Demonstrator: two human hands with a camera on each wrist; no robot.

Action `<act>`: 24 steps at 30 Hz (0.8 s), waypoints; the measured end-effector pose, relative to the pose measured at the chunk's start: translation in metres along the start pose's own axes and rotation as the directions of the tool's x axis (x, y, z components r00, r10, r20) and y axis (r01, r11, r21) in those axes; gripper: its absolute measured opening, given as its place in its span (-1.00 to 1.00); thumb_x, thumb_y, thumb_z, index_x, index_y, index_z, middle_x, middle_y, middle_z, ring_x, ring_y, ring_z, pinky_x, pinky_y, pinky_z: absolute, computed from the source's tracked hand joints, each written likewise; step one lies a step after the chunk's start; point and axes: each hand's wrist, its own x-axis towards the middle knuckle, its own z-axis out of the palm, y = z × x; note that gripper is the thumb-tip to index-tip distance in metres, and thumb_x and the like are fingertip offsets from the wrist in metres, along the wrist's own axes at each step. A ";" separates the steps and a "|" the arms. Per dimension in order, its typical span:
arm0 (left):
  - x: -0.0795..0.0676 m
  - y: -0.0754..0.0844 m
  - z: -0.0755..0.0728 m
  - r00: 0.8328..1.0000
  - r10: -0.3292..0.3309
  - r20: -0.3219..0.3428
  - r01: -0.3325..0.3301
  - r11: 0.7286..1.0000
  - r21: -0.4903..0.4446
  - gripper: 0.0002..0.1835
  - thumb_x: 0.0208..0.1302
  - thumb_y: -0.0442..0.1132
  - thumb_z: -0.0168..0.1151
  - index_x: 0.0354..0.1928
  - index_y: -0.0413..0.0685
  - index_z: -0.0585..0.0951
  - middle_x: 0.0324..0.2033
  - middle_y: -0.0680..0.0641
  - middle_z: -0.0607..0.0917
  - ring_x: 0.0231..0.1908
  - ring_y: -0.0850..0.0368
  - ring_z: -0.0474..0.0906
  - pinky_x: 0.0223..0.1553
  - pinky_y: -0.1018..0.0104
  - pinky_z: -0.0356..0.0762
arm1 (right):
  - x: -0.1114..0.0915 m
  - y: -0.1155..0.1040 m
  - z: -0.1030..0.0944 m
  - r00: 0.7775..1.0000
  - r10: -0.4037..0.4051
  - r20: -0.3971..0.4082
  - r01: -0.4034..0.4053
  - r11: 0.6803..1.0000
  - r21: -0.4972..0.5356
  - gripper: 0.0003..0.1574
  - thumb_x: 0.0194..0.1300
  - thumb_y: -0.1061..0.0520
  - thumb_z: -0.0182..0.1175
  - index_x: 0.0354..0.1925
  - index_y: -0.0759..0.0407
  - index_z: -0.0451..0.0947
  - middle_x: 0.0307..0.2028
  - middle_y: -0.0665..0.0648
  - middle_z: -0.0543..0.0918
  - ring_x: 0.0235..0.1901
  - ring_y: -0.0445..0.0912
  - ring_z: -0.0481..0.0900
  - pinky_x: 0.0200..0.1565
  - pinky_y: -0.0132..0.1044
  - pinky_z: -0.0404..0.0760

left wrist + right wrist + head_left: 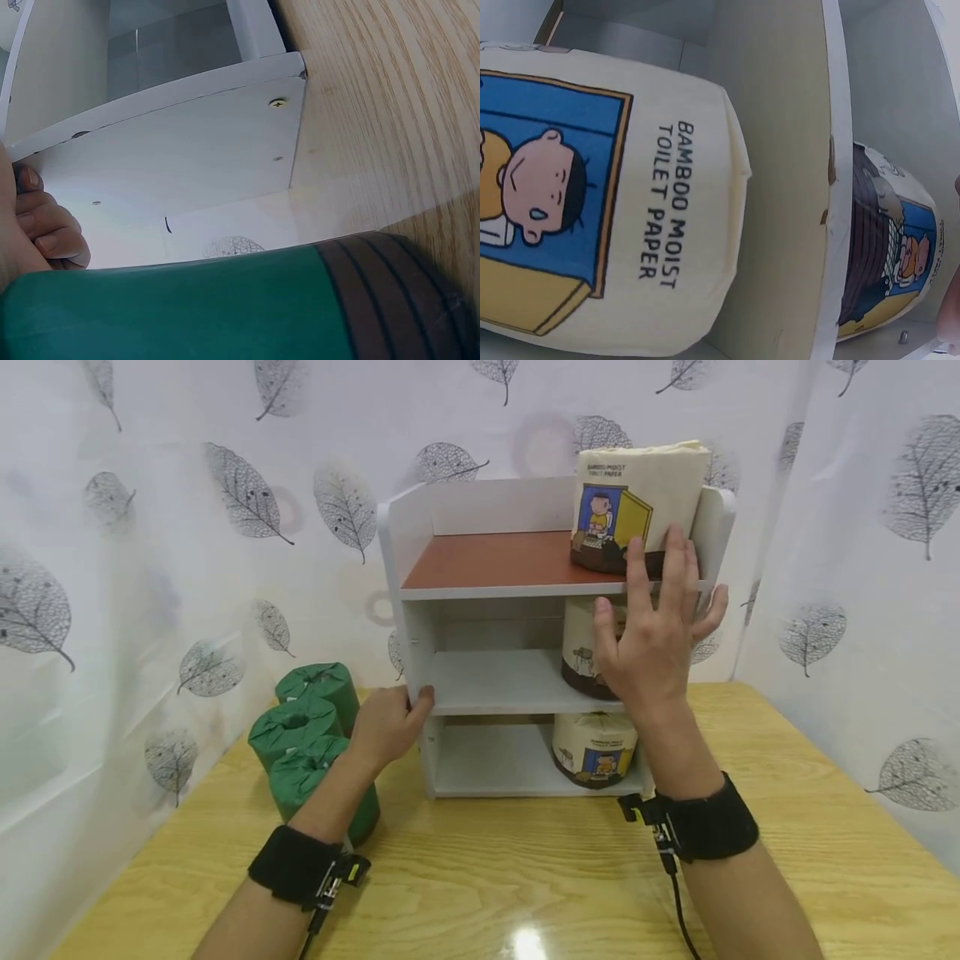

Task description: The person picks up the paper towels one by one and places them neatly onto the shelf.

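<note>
My left hand [388,720] grips the left side panel [411,693] of a small white shelf unit, thumb at the front edge, and fingers [54,225] curled against the outer face. My right hand [652,639] is raised with spread, fairly straight fingers, fingertips at the lower front of a cream-wrapped toilet paper roll [637,493]. That roll stands upright on the red-brown top board, at its right end. Below it, a second cream roll [581,647] on the middle shelf is partly hidden by the right hand. A third cream roll [595,747] stands on the bottom shelf.
Three green-wrapped rolls [296,722] cluster left of the unit, behind the left forearm; one green roll [172,311] is close beneath the left hand. The wooden table [480,877] carries everything. A leaf-patterned white curtain [150,610] hangs behind and at both sides.
</note>
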 end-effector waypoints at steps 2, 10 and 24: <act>0.001 0.000 -0.001 1.000 0.004 -0.010 -0.004 1.000 -0.001 -0.49 0.48 0.02 -0.14 -0.69 0.01 0.26 -0.81 0.08 0.28 -0.78 0.22 0.11 -0.74 0.34 0.05 | 0.003 0.001 -0.001 1.000 0.021 -0.007 -0.021 1.000 -0.001 -0.18 0.41 -0.19 -0.13 0.56 -0.09 0.05 0.59 0.14 -0.08 0.57 0.02 -0.14 0.37 0.29 -0.44; 0.000 -0.003 0.001 1.000 -0.005 0.003 0.005 1.000 -0.013 -0.46 0.49 0.05 -0.15 -0.70 0.02 0.26 -0.83 0.12 0.26 -0.79 0.25 0.11 -0.75 0.34 0.04 | 0.018 -0.009 -0.011 0.976 0.012 -0.218 0.025 0.986 0.167 -0.20 0.13 -0.02 -0.07 0.37 0.03 0.39 0.48 0.18 0.22 0.48 -0.01 0.13 0.44 0.08 -0.37; 0.000 -0.002 0.000 1.000 -0.023 0.007 0.023 1.000 -0.017 -0.47 0.49 0.05 -0.14 -0.70 0.02 0.28 -0.82 0.10 0.29 -0.79 0.22 0.14 -0.75 0.35 0.05 | 0.146 -0.047 -0.029 0.978 -0.062 0.198 0.103 0.973 -0.207 -0.22 0.45 -0.30 -0.22 0.36 0.15 0.31 0.32 0.31 0.34 0.35 0.19 0.19 0.41 0.12 -0.04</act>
